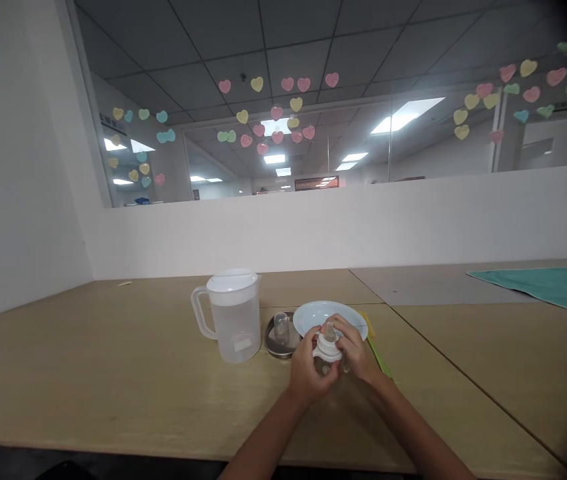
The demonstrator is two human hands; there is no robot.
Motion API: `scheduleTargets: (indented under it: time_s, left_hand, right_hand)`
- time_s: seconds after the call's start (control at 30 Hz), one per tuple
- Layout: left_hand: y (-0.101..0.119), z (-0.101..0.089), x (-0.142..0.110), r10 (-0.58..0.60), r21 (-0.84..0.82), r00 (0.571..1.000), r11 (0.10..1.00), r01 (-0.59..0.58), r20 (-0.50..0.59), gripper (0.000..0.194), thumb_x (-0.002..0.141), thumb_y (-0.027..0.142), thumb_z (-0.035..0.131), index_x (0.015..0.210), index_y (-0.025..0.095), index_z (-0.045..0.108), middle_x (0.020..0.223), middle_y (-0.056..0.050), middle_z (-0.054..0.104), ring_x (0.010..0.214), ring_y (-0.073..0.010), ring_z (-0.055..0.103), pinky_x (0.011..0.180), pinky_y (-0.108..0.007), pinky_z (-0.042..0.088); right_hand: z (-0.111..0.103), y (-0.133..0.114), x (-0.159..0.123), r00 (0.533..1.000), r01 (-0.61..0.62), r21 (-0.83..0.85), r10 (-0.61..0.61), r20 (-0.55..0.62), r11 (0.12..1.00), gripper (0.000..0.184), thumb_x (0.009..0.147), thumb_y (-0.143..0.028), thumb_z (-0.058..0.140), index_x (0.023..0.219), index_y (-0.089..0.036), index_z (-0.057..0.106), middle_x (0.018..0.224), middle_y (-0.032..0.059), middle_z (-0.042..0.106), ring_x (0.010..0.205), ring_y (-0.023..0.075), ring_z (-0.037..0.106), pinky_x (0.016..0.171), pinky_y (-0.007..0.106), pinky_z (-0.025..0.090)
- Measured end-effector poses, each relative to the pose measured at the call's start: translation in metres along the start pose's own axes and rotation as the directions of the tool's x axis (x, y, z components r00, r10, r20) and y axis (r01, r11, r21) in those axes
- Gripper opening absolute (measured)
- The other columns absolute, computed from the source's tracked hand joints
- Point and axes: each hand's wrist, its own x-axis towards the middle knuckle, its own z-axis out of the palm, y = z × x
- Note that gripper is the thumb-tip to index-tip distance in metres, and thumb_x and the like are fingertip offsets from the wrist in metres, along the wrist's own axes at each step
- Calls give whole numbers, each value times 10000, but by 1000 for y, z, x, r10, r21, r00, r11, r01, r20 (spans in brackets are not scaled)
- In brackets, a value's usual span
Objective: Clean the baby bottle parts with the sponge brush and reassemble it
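Note:
A baby bottle with a clear teat and a white collar is held upright between both my hands, just above the table. My left hand wraps around its left side and lower part. The fingers of my right hand close on the collar from the right, near the teat. Behind the bottle sits a white bowl, partly covered by my hands. To the left, a clear dome-shaped cap stands in a round metal tray.
A translucent lidded pitcher stands left of the tray, handle to the left. A thin green stick with a yellow end lies right of the bowl. A teal cloth lies far right. Behind the table rises a white wall with a window.

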Motion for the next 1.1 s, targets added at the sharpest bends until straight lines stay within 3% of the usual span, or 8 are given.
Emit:
scheduleTargets:
  time_s: [0.17,0.43,0.7,0.97,1.1]
  left_hand:
    - [3,-1,2,10,-2,1000,1000,-10,4,612,699,247,605,1256,173,364,1125,-98,580,967,-217,572,847,-356,478]
    - [1,0,2,27,14,1000,1000,-27,8,635,711,252,595,1291,168,352,1201,-111,560,1032,-230,564,888,-377,472]
    - [-1,0,1,39,31,999,999,-39,-2,680,712,257,602,1323,148,322,1260,-135,531,1102,-252,543,930,-410,460]
    - [-2,1,1,49,48,999,998,-49,1,679,715,262,596,1323,140,318,1290,-142,510,1152,-261,515,956,-423,447]
    - [-1,1,1,43,40,999,998,-43,13,664,702,256,597,1306,144,344,1270,-139,524,1138,-268,523,953,-433,446]
  right_hand:
    - [3,10,-1,998,41,34,-39,-48,999,217,736,-163,364,769,-203,574,831,41,532,812,185,491,738,299,377]
    - [2,16,-3,990,85,-43,-89,-110,995,271,830,-238,334,811,-225,604,810,54,596,802,199,524,751,323,405]
    - [1,-6,1,998,-54,0,54,-41,999,269,817,-229,334,806,-192,600,800,34,627,775,176,553,727,279,420]
    - [4,3,8,1000,4,7,-4,-9,1000,248,777,-192,342,699,-195,577,729,20,599,739,174,546,707,280,421]
    - [8,17,2,990,46,-80,-56,-126,996,236,769,-186,355,723,-199,586,722,28,604,734,183,536,693,293,416]
